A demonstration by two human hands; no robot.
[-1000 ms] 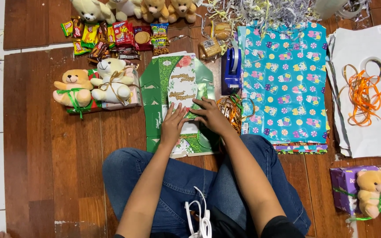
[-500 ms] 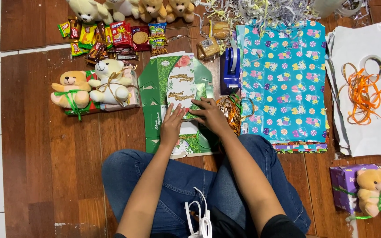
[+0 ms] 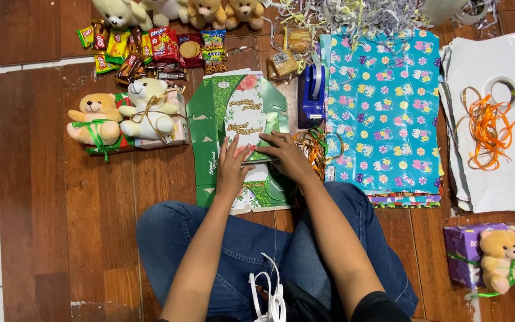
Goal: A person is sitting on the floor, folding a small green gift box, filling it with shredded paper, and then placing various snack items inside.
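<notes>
A flat green cardboard gift box (image 3: 219,113) with floral panels lies unfolded on the wooden floor in front of my crossed legs. My left hand (image 3: 232,166) presses flat on its lower middle panel, fingers spread. My right hand (image 3: 285,154) rests next to it, its fingers pinching the edge of a folded flap near the box's right side. Both forearms reach forward over my blue jeans.
Two wrapped teddy bears (image 3: 127,113) sit left of the box. Snack packets (image 3: 150,50) and more bears line the back. A blue tape dispenser (image 3: 311,95), patterned wrapping paper (image 3: 382,113), white sheets with orange ribbon (image 3: 487,128) and a purple bear package (image 3: 496,253) lie right.
Both hands stay on the green box; the right hand's fingers have shifted slightly along the flap. The view has drifted a little.
</notes>
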